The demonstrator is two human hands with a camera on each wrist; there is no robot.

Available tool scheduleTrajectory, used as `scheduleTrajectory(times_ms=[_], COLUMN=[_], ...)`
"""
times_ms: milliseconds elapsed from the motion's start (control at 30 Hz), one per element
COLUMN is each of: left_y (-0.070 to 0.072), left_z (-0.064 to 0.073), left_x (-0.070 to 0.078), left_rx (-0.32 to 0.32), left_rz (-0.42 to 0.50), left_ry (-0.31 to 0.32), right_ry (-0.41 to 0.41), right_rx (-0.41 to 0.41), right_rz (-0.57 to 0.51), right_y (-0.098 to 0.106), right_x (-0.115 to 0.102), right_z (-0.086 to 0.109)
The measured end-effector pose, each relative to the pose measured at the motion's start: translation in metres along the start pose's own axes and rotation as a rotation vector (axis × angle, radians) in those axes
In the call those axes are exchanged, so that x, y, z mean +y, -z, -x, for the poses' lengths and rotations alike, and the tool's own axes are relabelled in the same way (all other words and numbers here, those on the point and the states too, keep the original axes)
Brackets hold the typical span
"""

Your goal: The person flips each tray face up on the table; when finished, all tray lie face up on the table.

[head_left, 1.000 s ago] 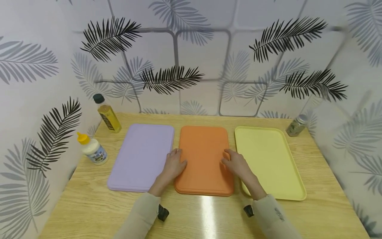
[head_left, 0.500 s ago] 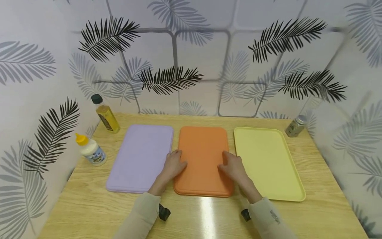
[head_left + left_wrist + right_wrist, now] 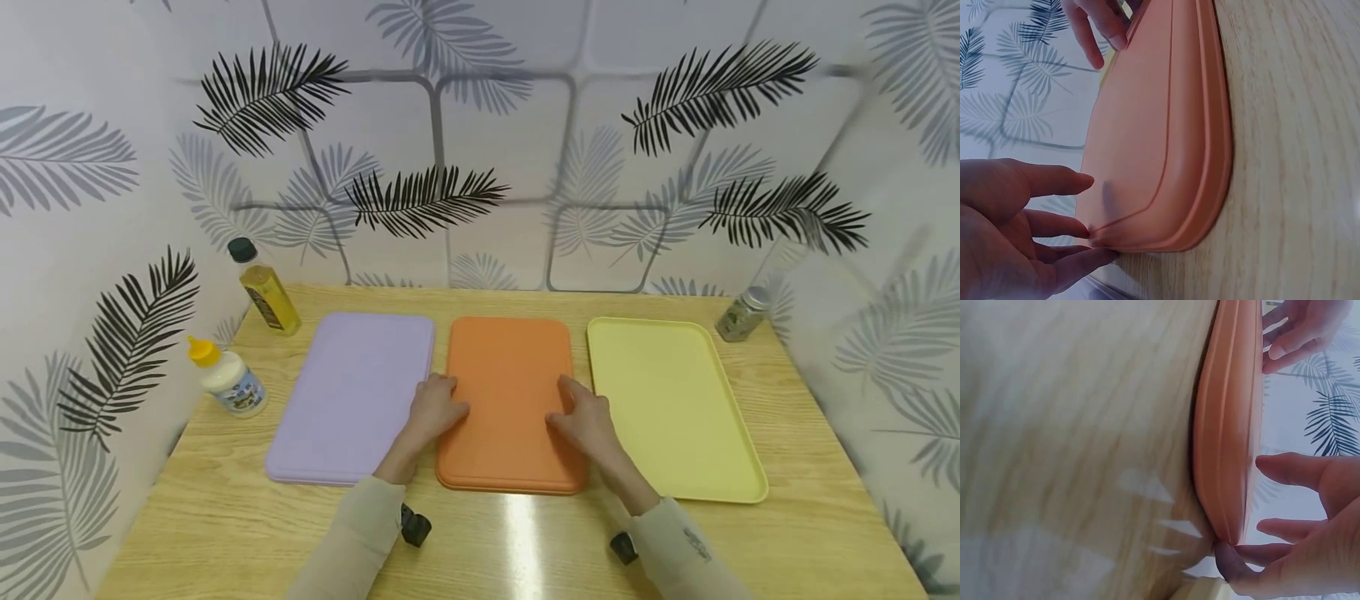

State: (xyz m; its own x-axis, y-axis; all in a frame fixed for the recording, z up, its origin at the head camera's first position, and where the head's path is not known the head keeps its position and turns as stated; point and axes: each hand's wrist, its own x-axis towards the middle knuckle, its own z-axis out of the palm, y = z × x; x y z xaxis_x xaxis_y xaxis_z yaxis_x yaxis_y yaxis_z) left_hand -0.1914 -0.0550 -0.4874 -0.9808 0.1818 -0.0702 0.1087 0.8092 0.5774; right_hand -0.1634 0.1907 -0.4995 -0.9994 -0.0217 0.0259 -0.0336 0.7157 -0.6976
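Observation:
An orange tray [image 3: 506, 400] lies bottom side up in the middle of the table in the head view, its rounded edge close up in both wrist views. At its left edge is my left hand [image 3: 435, 407], fingers extended, fingertips at the rim and thumb raised over the surface [image 3: 1016, 225]. Along the right edge, my right hand [image 3: 588, 419] has its fingertips at the rim, one low near the table, and its thumb apart from the top [image 3: 1310, 531]. Neither hand is curled round the tray.
A purple tray [image 3: 352, 392] lies left, also bottom up; a yellow tray [image 3: 667, 400] lies right, rim up. An oil bottle [image 3: 268, 296] and a glue bottle [image 3: 238, 387] stand left. A spice jar [image 3: 742, 315] stands back right. Patterned walls enclose the wooden table [image 3: 465, 550].
My right hand has moved slightly left and in against the orange tray's right edge, its fingers drawing closer together. My left hand stays nearly still; the trays have not visibly moved.

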Motion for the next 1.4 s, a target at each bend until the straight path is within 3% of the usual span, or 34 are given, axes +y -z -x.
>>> scheduleTrajectory(times_ms=[267, 600, 833, 1067, 1200, 1400], left_y=[0.002, 0.003, -0.001, 0.0, 0.003, 0.007], left_z=[0.0, 0.001, 0.001, 0.002, 0.003, 0.006], left_x=[0.0, -0.002, -0.003, -0.005, -0.009, -0.012], left_rx=[-0.002, -0.014, -0.029, -0.07, -0.086, -0.104], left_rz=[0.002, 0.052, 0.097, 0.165, 0.193, 0.195], left_ry=[0.029, 0.032, 0.051, 0.085, 0.055, -0.007], right_ry=[-0.01, 0.021, 0.015, 0.026, 0.007, -0.012], right_rx=[-0.036, -0.023, -0.115, -0.19, -0.215, -0.216], right_rz=[-0.169, -0.103, -0.084, -0.221, -0.3, -0.308], right_y=[0.013, 0.034, 0.045, 0.053, 0.055, 0.055], right_x=[-0.006, -0.009, -0.007, -0.003, -0.004, -0.005], right_z=[0.002, -0.012, -0.02, -0.025, -0.026, -0.026])
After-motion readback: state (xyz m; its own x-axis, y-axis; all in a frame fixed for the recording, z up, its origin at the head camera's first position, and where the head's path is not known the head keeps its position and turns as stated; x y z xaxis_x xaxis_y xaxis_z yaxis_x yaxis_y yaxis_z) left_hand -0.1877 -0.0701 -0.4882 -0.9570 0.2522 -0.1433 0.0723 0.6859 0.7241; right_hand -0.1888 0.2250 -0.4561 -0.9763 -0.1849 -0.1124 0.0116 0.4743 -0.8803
